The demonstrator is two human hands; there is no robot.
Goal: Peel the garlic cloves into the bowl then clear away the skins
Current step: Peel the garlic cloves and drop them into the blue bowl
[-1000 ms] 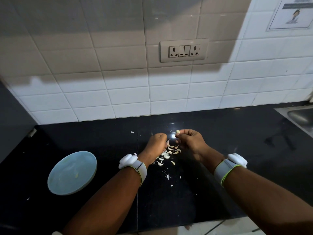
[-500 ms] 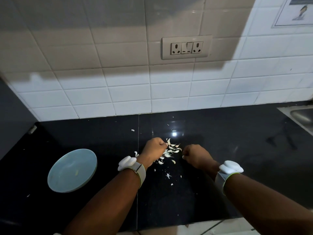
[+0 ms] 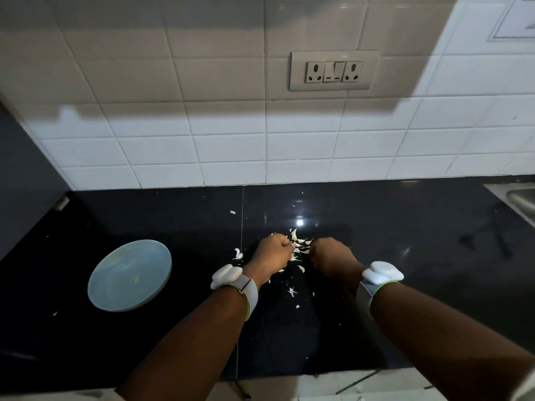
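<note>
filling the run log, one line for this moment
left hand fist by skins | right hand fist opposite | bowl left, apart | contents unclear

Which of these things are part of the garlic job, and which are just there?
Job: left hand, right hand, skins, bowl.
Just there: socket, sink, poster, wristbands.

I see a dim feed: a broad shadow darkens the upper tiled wall (image 3: 173,68), one sharp glare spot shines on the black table (image 3: 405,227), and straight lines bow toward the edges.
</note>
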